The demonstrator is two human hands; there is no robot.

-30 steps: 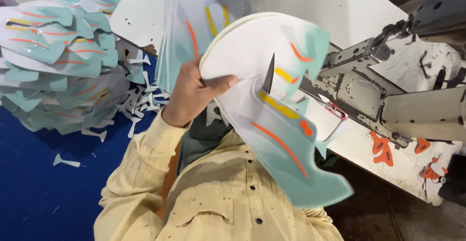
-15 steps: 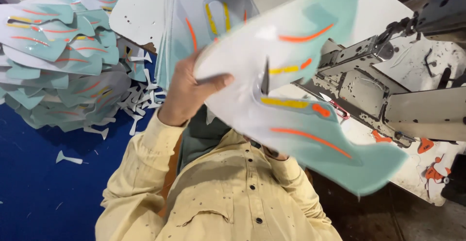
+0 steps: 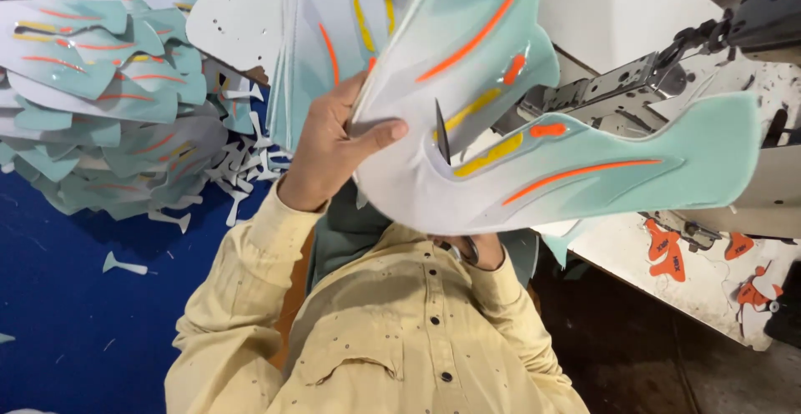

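The left hand (image 3: pixel 329 151) is keeping its grip closed on the pale edge of a cut shoe upper (image 3: pixel 534 164), thumb on top and fingers behind. Over the last second the upper has been swinging round: its long teal wing with 1 orange stripe is now reaching right, across the sewing machine (image 3: pixel 634 88) on the white bench (image 3: pixel 634 13). By the look of it the piece is in mid-turn, held in the air and resting on nothing. The right hand (image 3: pixel 476 251) is sitting under the upper, mostly hidden, so I cannot tell its grip. A pile of matching pieces (image 3: pixel 100 105) is lying at left.
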